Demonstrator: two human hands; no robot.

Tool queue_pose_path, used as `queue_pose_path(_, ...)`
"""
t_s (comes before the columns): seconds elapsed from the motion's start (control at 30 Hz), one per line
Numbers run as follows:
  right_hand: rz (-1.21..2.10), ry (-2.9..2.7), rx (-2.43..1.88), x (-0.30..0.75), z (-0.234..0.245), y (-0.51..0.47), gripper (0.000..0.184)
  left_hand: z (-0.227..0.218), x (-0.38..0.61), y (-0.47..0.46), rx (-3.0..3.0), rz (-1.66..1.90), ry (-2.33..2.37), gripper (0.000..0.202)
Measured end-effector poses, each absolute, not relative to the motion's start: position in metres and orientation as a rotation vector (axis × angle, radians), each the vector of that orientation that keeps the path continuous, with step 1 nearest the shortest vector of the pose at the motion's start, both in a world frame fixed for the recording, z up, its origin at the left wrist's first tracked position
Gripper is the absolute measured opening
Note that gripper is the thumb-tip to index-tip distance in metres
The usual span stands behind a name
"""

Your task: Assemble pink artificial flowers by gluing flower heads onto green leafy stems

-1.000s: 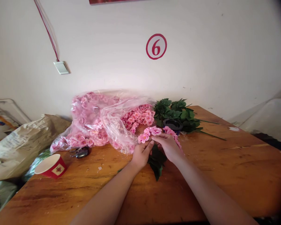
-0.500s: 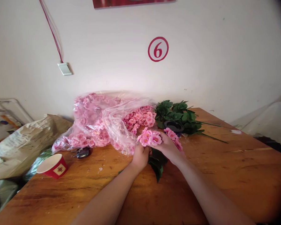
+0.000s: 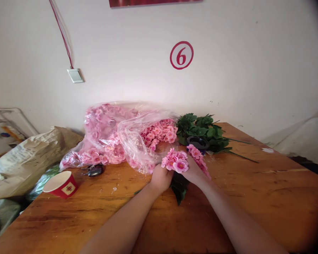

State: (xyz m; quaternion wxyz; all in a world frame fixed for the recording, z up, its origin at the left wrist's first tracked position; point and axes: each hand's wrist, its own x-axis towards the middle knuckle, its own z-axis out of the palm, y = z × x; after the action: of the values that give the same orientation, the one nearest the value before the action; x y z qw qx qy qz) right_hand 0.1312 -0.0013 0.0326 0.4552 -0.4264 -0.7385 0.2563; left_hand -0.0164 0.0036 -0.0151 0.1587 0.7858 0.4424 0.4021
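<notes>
A strand of artificial pink blossoms (image 3: 175,160) is held above the wooden table (image 3: 243,190), and its flower cluster sits in my left hand (image 3: 161,178). My right hand (image 3: 194,171) grips the strand beside it, with more blossoms (image 3: 198,157) running past the fingers. Under both hands lies a bunch of dark green artificial leaves (image 3: 179,187). A clear plastic bag (image 3: 145,141) stuffed with pink blossoms sits just beyond my left hand. My fingers are partly hidden by the flowers.
Farther back stand green artificial leaves (image 3: 204,128) around a black ring (image 3: 197,143). On the table's left are a red paper cup (image 3: 60,185) and small black scissors (image 3: 95,171). A crumpled paper sack (image 3: 21,165) lies beyond the table's left edge. A wall rises behind the table.
The blossom cluster has shifted down and right, further over my hands. My hands have drawn closer together, and the view has drifted slightly.
</notes>
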Motion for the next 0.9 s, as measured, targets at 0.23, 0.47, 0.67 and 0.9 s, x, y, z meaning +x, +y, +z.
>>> queue_pose_path(0.23,0.537,-1.872,-0.941,0.134,0.034,-0.007,0.063,-0.014,-0.018,0.004,2.311,1.077,1.271,0.020)
queue_pose_path(0.47,0.048,-2.251,-0.923,0.144,0.046,-0.008,0.047,-0.014,-0.019,0.003,2.357,1.048,1.233,0.021)
queue_pose_path(0.67,-0.068,-2.345,-0.990,0.144,0.046,-0.010,0.017,-0.009,-0.020,0.000,2.394,0.929,1.271,0.021)
queue_pose_path(0.9,0.040,-2.283,-1.076,0.138,0.042,-0.011,0.017,-0.003,-0.023,-0.005,2.368,0.938,1.187,0.016)
